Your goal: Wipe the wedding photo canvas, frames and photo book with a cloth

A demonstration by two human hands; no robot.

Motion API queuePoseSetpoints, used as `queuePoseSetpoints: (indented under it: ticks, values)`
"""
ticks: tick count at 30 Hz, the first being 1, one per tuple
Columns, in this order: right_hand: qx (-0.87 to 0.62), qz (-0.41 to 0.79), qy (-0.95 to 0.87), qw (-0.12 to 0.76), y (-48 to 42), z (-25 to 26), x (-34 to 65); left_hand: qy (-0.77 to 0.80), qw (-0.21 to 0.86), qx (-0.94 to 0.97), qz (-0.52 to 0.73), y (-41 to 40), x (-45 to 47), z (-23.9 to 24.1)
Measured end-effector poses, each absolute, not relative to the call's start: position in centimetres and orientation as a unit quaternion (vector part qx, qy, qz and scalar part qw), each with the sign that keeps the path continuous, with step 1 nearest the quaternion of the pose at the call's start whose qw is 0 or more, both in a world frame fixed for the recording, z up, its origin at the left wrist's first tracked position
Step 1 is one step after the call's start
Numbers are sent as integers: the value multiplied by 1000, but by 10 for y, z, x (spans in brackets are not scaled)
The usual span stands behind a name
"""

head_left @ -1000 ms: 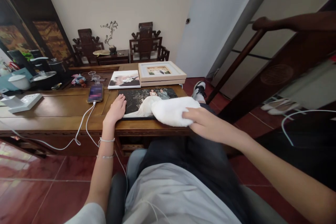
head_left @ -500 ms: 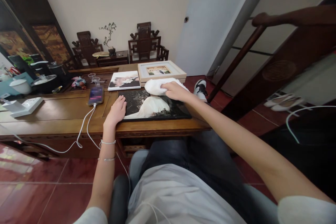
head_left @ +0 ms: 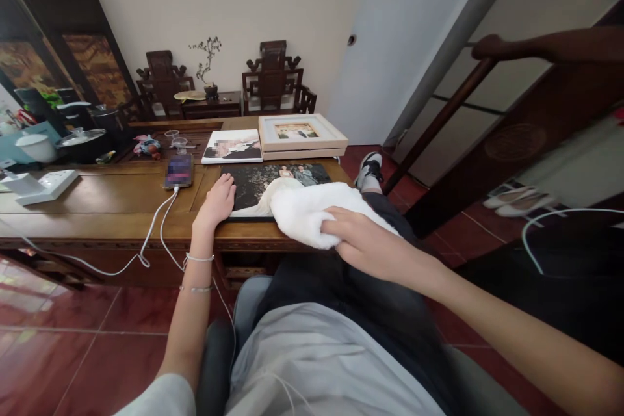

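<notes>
A dark photo panel (head_left: 248, 183) lies flat near the front edge of the wooden table. Its picture shows a long pale dress and people among trees. My left hand (head_left: 220, 197) rests on the panel's left edge, fingers stretched out and holding nothing. In my right hand (head_left: 353, 237) is a fluffy white towel (head_left: 312, 208), gripped between thumb and fingers. The towel covers the panel's front right part and reaches past the table edge. Behind the panel are a white-edged photo print (head_left: 233, 145) and a light wooden picture frame (head_left: 305, 136).
A phone (head_left: 179, 171) with a white charging cable (head_left: 150, 224) lies left of the panel. Further left are a power strip (head_left: 51, 185), a lidded pot (head_left: 82, 142) and small clear cups (head_left: 179, 145). A dark wooden chair (head_left: 453, 123) stands at the right.
My right hand has brought the towel from the panel's back edge toward me, to its front right edge. The people in the picture are now uncovered. My left hand stays in place.
</notes>
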State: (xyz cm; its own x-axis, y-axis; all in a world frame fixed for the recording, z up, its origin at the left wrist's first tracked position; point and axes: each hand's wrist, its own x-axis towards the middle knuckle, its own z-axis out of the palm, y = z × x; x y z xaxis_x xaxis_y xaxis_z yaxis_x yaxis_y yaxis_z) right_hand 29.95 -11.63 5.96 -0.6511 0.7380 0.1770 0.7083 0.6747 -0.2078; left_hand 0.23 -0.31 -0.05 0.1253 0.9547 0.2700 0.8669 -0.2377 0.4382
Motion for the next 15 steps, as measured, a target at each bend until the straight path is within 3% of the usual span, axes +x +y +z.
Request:
queuePoseSetpoints:
  ticks: [15]
  values:
    - [-479, 24, -861, 168, 46, 55, 245, 599, 79, 755, 257, 0, -1, -1]
